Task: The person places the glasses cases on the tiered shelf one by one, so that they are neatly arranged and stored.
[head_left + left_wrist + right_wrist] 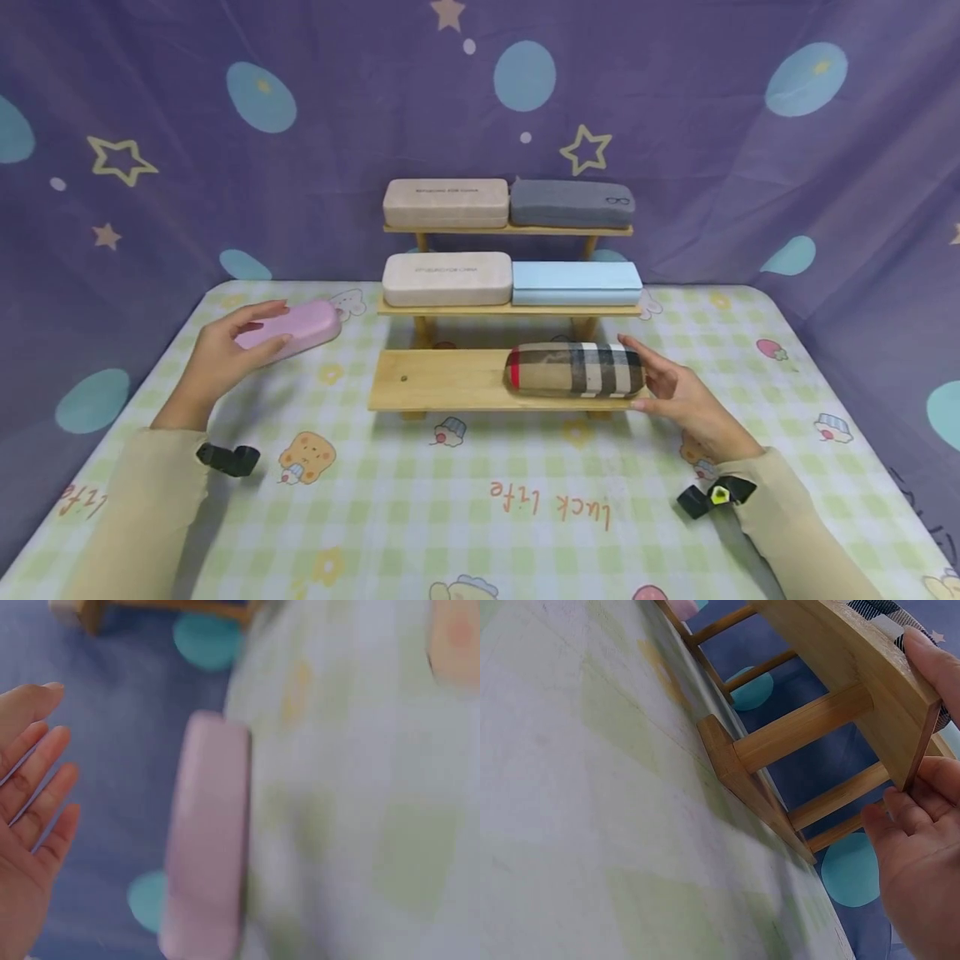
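A pink glasses case (311, 325) lies on the tablecloth at the left. My left hand (225, 346) overlaps its near end in the head view; in the left wrist view the fingers are loosely extended and apart from the case (206, 840). My right hand (682, 400) grips the right end of a plaid glasses case (573, 369) on the lowest shelf. In the right wrist view, the thumb lies against the plaid case (889, 622), while the curled fingers (911, 814) are right at the shelf's end.
A three-tier wooden stand (442, 392) stands at the middle back. Beige (446, 204) and grey-blue glasses cases (570, 204) sit on its top shelf. White (446, 281) and light blue cases (576, 284) fill the middle one. A purple curtain (360, 125) hangs behind.
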{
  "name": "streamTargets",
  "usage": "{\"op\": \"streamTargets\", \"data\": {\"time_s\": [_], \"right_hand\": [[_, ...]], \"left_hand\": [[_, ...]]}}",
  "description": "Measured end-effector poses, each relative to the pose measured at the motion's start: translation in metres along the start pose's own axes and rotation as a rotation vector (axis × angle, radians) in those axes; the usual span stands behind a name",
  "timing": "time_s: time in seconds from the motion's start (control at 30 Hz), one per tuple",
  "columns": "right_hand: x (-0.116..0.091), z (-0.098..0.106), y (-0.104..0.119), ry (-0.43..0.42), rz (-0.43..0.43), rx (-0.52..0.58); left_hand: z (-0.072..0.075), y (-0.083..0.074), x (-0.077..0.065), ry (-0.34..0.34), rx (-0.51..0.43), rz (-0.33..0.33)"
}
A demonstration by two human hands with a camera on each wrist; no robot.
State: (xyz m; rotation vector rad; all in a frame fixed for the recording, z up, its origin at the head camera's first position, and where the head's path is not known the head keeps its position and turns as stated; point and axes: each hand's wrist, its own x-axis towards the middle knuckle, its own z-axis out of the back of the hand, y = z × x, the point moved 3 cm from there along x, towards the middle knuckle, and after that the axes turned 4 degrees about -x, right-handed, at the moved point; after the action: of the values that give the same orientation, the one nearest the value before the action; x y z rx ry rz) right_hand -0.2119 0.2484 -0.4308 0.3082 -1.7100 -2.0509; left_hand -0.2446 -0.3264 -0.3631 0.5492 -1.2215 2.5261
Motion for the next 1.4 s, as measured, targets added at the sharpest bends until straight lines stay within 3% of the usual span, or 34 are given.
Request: {"op": "streamTargets", "data": {"time_s": [0.23,0.5,0.7,0.9,1.07,1.4], "right_hand": [[0.000,0.001,0.001,0.001,-0.005,0.006],[0.000,0.001,0.001,-0.007,-0.011,-0.008],[0.002,0.001,0.001,0.000,0.005,-0.010],[0.001,0.000,0.000,0.004,0.021,0.020],[0.001,0.000,0.001,0.012,0.034,0.013],[0.001,0.000,0.000,0.015,0.030,0.024]], "left_hand": [[0.013,0.044,-0.007,0.010,0.068,0.183],[0.017,0.072,-0.003,0.204,0.069,0.298],[0.020,0.088,0.003,0.279,0.082,0.384],[0.015,0.095,0.010,0.343,0.027,0.419],[0.011,0.101,0.012,0.328,0.024,0.451],[0.012,0.110,0.010,0.331,0.089,0.424]]}}
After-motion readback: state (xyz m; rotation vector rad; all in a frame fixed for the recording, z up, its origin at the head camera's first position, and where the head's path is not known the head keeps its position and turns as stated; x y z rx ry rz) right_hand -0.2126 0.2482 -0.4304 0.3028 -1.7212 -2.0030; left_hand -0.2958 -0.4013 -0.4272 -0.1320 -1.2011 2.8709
